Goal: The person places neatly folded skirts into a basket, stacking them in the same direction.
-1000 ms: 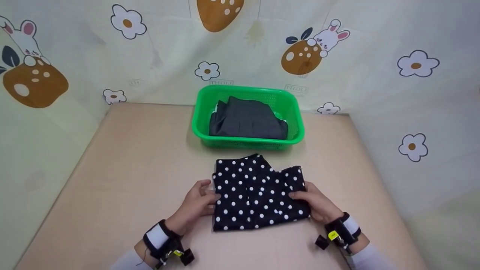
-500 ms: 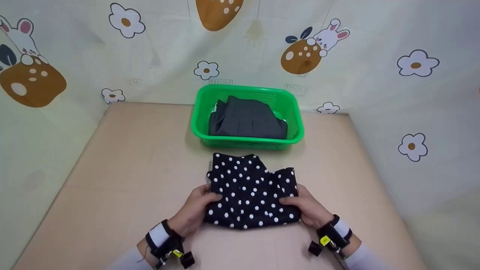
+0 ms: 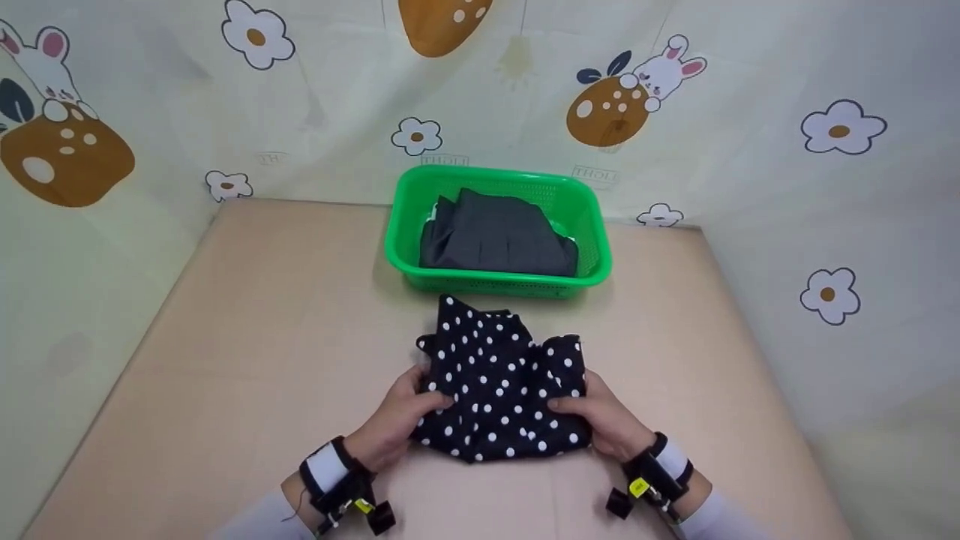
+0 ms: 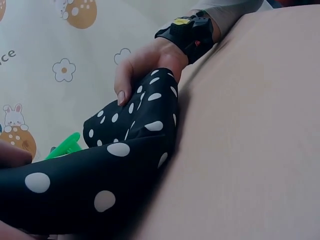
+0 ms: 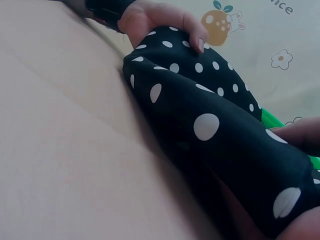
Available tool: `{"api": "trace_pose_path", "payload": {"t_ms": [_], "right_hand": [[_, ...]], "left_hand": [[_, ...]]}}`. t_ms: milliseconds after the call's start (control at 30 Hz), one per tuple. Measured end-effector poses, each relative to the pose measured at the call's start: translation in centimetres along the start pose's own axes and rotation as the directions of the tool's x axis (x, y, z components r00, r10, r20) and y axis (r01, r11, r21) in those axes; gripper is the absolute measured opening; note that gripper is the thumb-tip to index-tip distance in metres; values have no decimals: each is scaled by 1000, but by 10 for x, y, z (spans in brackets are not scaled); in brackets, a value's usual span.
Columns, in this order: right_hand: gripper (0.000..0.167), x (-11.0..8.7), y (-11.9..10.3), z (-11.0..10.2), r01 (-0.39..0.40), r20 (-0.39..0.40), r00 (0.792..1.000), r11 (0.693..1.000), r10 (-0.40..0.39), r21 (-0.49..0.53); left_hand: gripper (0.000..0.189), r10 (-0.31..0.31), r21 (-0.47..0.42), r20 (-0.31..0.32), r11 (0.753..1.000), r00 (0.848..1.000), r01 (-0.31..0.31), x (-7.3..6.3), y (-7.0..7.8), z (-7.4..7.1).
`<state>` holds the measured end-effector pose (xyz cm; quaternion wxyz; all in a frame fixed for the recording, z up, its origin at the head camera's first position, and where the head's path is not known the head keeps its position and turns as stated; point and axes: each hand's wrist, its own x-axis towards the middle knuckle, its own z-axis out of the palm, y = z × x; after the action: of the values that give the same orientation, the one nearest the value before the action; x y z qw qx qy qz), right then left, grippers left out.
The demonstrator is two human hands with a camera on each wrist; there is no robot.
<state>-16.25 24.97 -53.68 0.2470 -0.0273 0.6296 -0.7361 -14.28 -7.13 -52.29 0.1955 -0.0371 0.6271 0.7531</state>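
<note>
A folded black garment with white polka dots is held between both hands, low over the front of the table. My left hand grips its left side, thumb on top and the other fingers hidden beneath. On the opposite side my right hand grips it the same way. The cloth bunches between the thumbs, and a pointed corner sticks up at its far left. Both wrist views show the polka-dot cloth sagging in a fold near the table surface. The garment's exact kind cannot be told.
Behind the garment stands a green plastic basket with a folded dark grey garment in it. The beige tabletop spreads around both hands. A patterned curtain hangs along the back and sides.
The left hand, first at the garment's edge, now grips it. Both hands have come closer together, the right one moving left. The cloth has bunched, and its far left corner has risen.
</note>
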Motion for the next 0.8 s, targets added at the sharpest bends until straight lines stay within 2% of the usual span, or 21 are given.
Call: {"api": "trace_pose_path", "payload": {"t_ms": [333,400,567,800], "right_hand": [[58,-3,0,-1,3,-90,996,998,-9,-66],[58,-4,0,0,1,-96,995,997,-8,-71],[60,-8,-2,0,4,-84,996,996,-11,-84],[65,-15,-13,2,11,-83,996,998,-17,-62]], "left_hand": [[61,19,33,-25,999,1000,-18,2,-1,-9],[59,9,27,-31,1000,999,-9,2,-1,-12],[60,-4,28,0,1000,1000,4,2,4,-13],[57,29,49,16,998,999,-30,-4,9,-14]]}}
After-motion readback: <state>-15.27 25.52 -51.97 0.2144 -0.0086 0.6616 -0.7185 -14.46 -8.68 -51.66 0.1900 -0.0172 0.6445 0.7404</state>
